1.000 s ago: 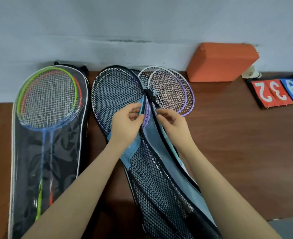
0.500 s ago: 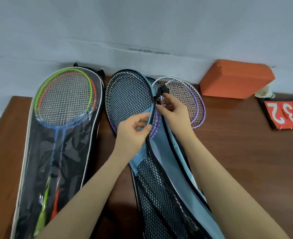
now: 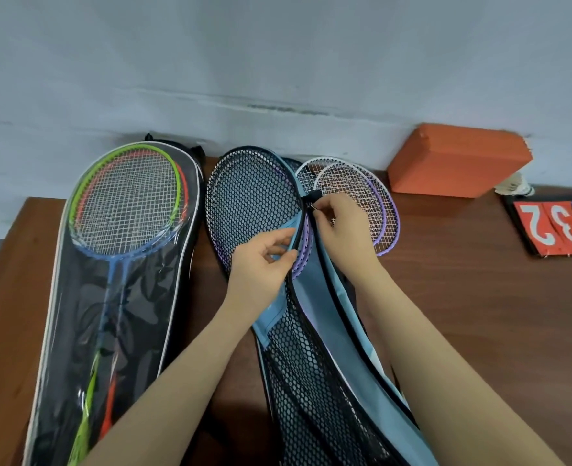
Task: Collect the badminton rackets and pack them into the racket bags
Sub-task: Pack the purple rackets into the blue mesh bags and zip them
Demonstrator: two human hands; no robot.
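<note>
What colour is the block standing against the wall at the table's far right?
Orange. The block shows best in the head view, the only one.

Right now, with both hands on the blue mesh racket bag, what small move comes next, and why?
Probably draw the zipper pull farther round the head of the blue mesh racket bag. The right hand pinches the pull, the left hand grips the bag's edge, and the white and purple rackets remain uncovered.

A sports equipment corner is showing itself here: a brown wooden worktop is sitting against a plain grey wall, carrying a red-and-blue flip scoreboard, a white feathered shuttlecock and an orange foam block.
</note>
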